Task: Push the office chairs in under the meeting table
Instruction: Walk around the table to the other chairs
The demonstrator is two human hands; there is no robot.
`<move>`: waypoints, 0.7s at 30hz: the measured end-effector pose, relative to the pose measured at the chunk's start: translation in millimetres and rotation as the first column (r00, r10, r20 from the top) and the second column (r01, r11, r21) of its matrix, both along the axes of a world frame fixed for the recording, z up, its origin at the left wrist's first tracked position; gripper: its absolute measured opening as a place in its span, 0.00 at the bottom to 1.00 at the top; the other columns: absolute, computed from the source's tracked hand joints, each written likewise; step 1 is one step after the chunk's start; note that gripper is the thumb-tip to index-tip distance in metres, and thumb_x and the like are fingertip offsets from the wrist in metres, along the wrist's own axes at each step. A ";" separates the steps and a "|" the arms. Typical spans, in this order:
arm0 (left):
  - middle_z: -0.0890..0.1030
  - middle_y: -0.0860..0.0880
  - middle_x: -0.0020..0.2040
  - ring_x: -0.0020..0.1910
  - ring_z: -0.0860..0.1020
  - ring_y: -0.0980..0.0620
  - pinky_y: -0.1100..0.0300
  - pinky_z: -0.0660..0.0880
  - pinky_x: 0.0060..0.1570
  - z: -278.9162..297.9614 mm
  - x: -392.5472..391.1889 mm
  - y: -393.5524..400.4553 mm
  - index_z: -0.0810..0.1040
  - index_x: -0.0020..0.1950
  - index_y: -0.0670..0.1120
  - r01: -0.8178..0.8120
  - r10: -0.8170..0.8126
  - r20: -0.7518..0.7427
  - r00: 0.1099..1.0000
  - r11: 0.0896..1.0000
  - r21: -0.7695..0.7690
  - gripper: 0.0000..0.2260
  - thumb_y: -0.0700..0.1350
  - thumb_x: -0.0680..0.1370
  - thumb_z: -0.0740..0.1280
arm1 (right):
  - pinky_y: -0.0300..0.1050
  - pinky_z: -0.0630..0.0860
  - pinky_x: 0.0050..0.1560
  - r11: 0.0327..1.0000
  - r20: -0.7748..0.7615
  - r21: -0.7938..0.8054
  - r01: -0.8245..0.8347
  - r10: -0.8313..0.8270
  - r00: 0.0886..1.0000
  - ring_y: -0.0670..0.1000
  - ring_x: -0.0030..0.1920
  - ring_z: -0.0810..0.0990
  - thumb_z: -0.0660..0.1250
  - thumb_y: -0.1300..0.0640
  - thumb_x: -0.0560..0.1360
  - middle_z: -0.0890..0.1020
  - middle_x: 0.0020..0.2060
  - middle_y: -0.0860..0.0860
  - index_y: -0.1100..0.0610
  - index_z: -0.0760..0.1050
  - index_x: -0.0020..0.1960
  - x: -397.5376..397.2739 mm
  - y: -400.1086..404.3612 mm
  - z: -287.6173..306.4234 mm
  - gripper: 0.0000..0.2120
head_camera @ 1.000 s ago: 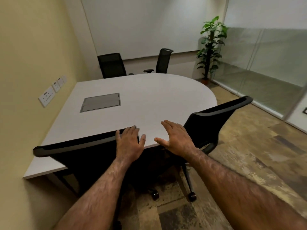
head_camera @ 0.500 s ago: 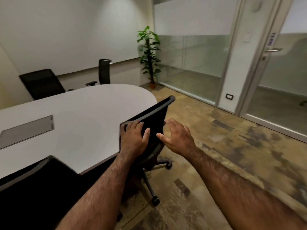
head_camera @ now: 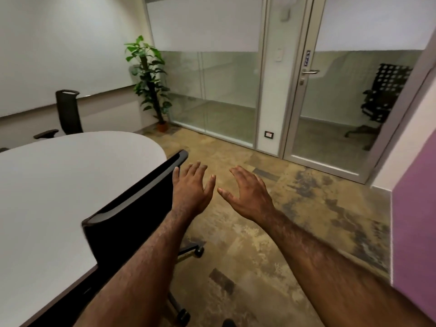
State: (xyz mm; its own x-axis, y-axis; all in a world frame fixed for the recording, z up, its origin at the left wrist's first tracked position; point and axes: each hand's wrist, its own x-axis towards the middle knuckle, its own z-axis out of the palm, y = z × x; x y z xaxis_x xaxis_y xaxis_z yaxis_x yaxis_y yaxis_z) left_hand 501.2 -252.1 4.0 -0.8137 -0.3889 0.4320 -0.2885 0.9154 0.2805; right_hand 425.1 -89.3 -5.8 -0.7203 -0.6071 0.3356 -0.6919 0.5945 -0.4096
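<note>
Whereas near chair [head_camera: 132,223] backrest was gripped half second ago, both hands now released: left hand [head_camera: 191,187], right hand [head_camera: 247,194] spread, empty. Chair tucked against meeting table [head_camera: 59,185]; far chair [head_camera: 68,112] outstanding.

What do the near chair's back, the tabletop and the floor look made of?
Chair back: probably black mesh or fabric, matte, inside a glossy plastic-looking rim that catches light.
Tabletop: likely laminate, smooth pale grey with an even low sheen and a dark edge.
Floor: mottled brown-ochre patches; could be carpet tile or vinyl, too blurred to tell.
</note>
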 end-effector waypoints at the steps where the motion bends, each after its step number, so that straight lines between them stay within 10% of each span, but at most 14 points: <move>1: 0.68 0.48 0.76 0.76 0.61 0.48 0.43 0.46 0.76 -0.4 -2.1 0.1 0.69 0.73 0.48 0.005 -0.005 0.007 1.000 1.000 -0.002 0.25 0.59 0.81 0.54 | 0.53 0.52 0.75 1.000 0.002 0.002 -0.005 0.005 1.000 0.51 0.77 0.59 0.57 0.33 0.77 0.62 0.78 0.51 0.52 0.59 0.78 -2.3 0.3 0.3 0.36; 21: 0.69 0.47 0.75 0.75 0.63 0.47 0.44 0.45 0.76 5.2 -335.5 -76.4 0.72 0.71 0.48 0.148 -0.144 -0.060 0.988 0.987 0.067 0.23 0.58 0.82 0.54 | 0.56 0.56 0.76 0.976 -0.005 -0.051 0.210 -0.211 0.978 0.50 0.77 0.59 0.58 0.33 0.77 0.62 0.78 0.51 0.52 0.60 0.78 -313.2 -53.9 25.6 0.36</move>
